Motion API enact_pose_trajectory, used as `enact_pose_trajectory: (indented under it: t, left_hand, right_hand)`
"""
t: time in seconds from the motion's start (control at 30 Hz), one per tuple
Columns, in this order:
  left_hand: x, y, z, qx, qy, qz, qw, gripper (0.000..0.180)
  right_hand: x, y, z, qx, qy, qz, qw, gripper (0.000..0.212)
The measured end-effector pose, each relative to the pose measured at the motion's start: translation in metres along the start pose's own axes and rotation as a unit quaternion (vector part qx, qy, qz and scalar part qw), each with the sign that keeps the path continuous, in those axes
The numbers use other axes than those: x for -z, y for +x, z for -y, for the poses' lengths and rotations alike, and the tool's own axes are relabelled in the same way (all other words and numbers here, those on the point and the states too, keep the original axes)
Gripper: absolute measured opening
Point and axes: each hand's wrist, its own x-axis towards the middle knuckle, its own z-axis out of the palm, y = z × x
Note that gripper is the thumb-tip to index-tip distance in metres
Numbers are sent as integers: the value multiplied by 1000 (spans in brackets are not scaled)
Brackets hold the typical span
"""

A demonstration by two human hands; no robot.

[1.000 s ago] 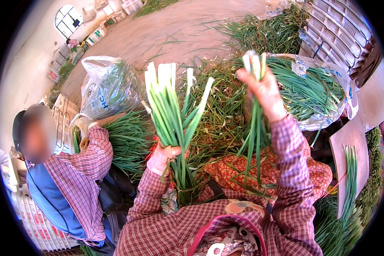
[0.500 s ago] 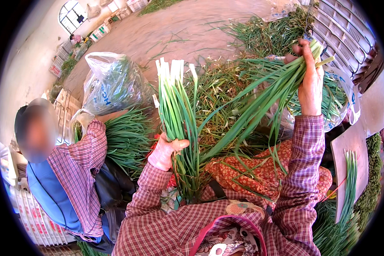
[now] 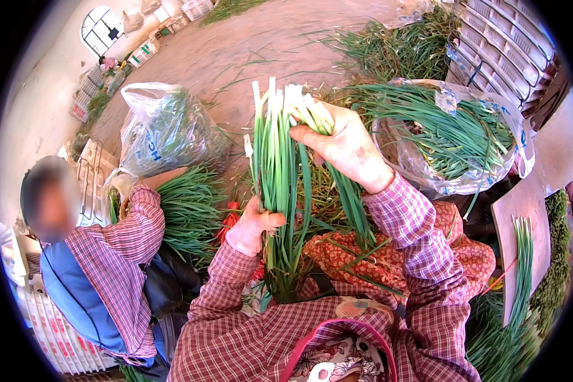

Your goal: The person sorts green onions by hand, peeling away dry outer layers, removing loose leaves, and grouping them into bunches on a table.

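My left hand (image 3: 254, 228) is closed around an upright bunch of garlic chives (image 3: 277, 165), its white stalk ends pointing up and away from me. To its right my right hand (image 3: 356, 146) grips a smaller bunch of garlic chives (image 3: 351, 200) near the pale ends, thumb across the stalks. These pale ends sit right against the top of the left bunch, while the green leaves hang down below my palm. Beyond my right forearm, a clear plastic bag (image 3: 525, 137) lies open with loose garlic chives (image 3: 452, 137) in it.
A co-worker (image 3: 111, 254) sits at my left beside a leafy green pile (image 3: 191, 210) and a filled plastic bag (image 3: 165, 134). Stacked pale crates (image 3: 506, 48) stand at the far right, near heaped greens (image 3: 401, 54). A thin bundle (image 3: 524, 248) lies on a board (image 3: 506, 223).
My right hand has come from over the plastic bag leftward to the left bunch, carrying its garlic chives. My left hand keeps its hold and has shifted slightly right.
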Motion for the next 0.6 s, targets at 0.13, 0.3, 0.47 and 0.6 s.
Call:
enact_pose_trajectory:
  t: [0.13,0.3,0.47,0.6]
  left_hand:
    - [14,5,9,27,-7,-16,999,72]
    - [19,7,11,48,-10,-24,998,80]
    - [27,1,17,-12,12,-46,999,83]
    - [33,-7,15,-5,19,-83,996,65]
  right_hand:
    - [14,6,-11,119,-150,-69,979,28]
    - [36,12,-18,216,-328,-111,913,24]
    - [67,20,-27,162,-338,-203,904,19]
    - [108,21,-19,20,-333,-253,908,31]
